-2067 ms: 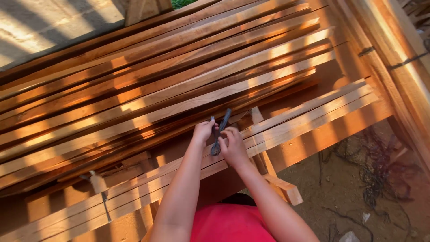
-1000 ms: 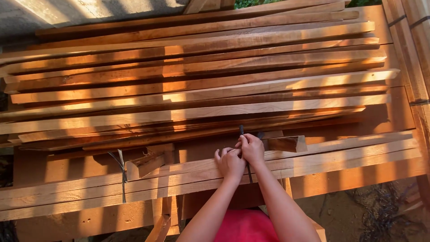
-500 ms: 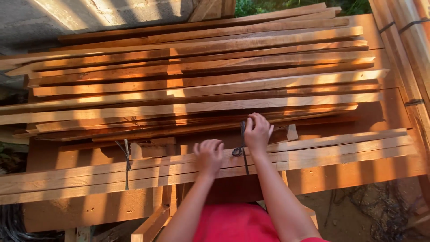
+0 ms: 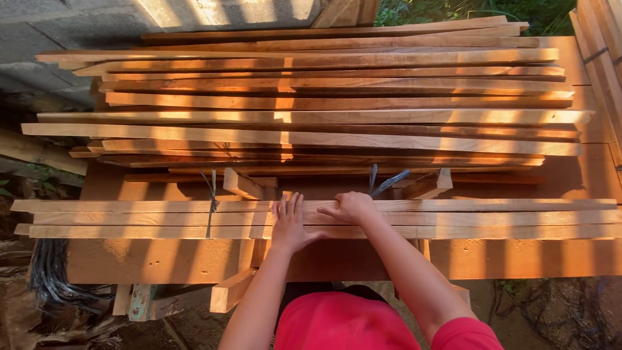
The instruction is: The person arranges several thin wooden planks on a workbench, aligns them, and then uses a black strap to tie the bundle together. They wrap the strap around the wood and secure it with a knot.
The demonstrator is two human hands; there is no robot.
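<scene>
Flat and released, my left hand (image 4: 289, 225) presses palm down on the slat bundle (image 4: 453, 217), fingers spread toward 12 o'clock. My right hand (image 4: 350, 207) sits just beside it at 3 o'clock, fingers curled on the bundle's top slat; clenched around something or only resting, I cannot tell.

Bundle: long thin wood slats lying side by side, running 9 to 3 o'clock across the near edge of the bench (image 4: 162, 259). Dark tie (image 4: 211, 201) wraps it at 9 o'clock from my left hand. Second dark strap (image 4: 383, 181), ends loose and sticking up, at 12 o'clock just beyond my right hand.

No containers, packages or labels visible.

Short wood blocks (image 4: 241, 184) lie on the bench between bundle and the big stack (image 4: 324, 116), one at 11 o'clock from my hands, another at 1 o'clock. Stack fills the far half of the bench, many long slats, layered, ends uneven. More boards (image 4: 599, 58) lean at 2 o'clock, far right edge.

Bench is a reddish-brown board, striped with sun and shade. An offcut (image 4: 230, 291) pokes out under its near edge at 7 o'clock. Dark cables (image 4: 48, 275) on dirt ground at 8 o'clock. Grey concrete wall (image 4: 58, 26) at 10 o'clock, green plants (image 4: 453, 10) at 1 o'clock. Outdoors. My red shirt (image 4: 343, 324) at 6 o'clock.
</scene>
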